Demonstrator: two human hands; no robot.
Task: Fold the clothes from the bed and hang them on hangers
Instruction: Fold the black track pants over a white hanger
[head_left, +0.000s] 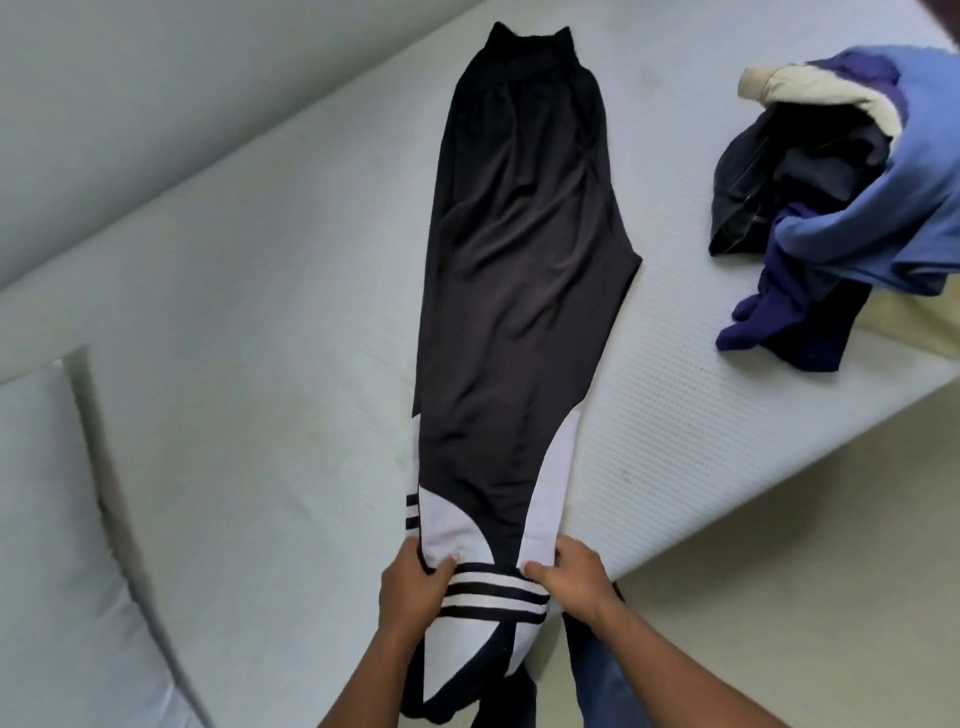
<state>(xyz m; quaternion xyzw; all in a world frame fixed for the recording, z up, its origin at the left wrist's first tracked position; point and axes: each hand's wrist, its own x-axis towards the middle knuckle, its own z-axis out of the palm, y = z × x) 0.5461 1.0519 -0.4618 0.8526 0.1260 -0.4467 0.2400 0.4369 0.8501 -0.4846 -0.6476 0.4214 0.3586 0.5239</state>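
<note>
One pair of black track pants (519, 260) is lying along the bed (260, 312), its long axis running straight away from you, waistband at the bed's far side. Your left hand (415, 587) and right hand (571, 577) are gripping the striped lower legs at the bed's near edge, equally close.

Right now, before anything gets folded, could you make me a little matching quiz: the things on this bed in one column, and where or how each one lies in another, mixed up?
Things:
1. track pants
2. pile of clothes
3. pillow
4. mattress

Place or state:
A. heaped at the far right, blue and dark
B. pale textured surface under everything
C. laid out long down the middle, black with white stripes
D. at the near left, white

Pairs: 1-C, 2-A, 3-D, 4-B
</note>
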